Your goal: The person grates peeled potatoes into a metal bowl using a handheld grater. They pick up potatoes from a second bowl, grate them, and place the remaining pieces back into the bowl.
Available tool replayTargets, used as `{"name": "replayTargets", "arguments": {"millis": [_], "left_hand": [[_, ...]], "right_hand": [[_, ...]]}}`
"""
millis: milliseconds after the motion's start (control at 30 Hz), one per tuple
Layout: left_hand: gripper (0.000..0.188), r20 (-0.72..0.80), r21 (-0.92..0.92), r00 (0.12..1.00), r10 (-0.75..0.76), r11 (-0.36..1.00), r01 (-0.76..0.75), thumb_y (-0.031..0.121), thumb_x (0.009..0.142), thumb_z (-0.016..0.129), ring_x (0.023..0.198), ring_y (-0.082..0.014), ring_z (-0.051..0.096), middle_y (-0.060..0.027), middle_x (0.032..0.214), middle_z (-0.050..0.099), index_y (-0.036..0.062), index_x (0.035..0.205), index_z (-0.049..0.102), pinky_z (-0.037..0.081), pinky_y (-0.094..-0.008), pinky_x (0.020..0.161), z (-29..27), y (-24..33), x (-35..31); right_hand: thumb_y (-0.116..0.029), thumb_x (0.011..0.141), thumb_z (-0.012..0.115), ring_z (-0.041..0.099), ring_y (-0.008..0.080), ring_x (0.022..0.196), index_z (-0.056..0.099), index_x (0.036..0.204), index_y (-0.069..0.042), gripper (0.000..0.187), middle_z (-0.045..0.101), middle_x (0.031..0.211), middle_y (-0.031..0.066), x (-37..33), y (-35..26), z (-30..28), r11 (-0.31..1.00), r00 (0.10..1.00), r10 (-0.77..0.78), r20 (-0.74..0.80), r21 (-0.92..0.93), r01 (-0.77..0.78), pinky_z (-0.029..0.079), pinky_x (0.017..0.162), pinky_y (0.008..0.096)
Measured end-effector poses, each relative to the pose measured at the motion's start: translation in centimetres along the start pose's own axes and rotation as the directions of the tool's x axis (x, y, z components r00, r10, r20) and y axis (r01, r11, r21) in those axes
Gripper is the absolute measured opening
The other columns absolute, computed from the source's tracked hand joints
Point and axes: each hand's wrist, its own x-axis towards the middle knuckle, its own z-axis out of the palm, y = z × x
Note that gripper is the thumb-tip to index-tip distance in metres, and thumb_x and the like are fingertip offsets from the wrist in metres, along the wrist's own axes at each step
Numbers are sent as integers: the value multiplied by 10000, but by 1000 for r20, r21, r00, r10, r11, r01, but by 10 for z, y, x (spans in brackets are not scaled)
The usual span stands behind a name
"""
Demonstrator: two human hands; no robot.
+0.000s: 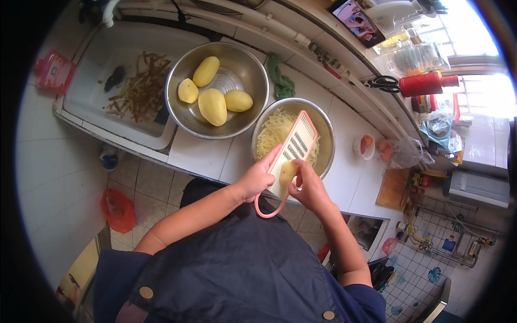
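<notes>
My left hand (257,176) is closed round the side of a pink-edged white grater (297,141), which slants across a metal bowl (328,156). The grater's looped pink handle points toward my body, and its rows of cutting slots lie over the bowl. In my right hand (311,188) is a piece of peeled potato (288,171), pinched by the fingers against the grater's plain lower part. Pale potato shreds (273,132) fill much of the bowl beneath. Left of it, a larger metal bowl (184,126) holds several whole peeled potatoes (212,106).
A white sink (91,121) with brown peelings (141,89) is at the left. Behind the bowls lies a green cloth (281,78). To the right stand a small cup (364,146), a plastic bag (401,153) and a wooden board (392,189). Scissors (385,83) rest on the ledge.
</notes>
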Motion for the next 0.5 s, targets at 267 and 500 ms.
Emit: {"name": "replayTargets", "arguments": {"millis": [267,500], "left_hand": [[844,64,36,993,95,995,-97,-152,612,304,1288,-171,285,-114,1401,290,46,1416,142,243,-236,1013,4,0,-1],[844,45,107,995,84,990,-88,-170,614,303,1293,-167,275,-119,1407,280,30,1414,123,227,-227,1018,10,-12,-6]], "right_hand": [[-80,636,689,570,324,829,436,1039,-29,479,525,915,162,12,16,-12,991,994,-104,-25,-92,101,479,690,384],[-76,635,676,573,307,816,480,990,0,413,547,882,157,31,43,-21,978,981,-104,-162,-196,72,473,687,366]]}}
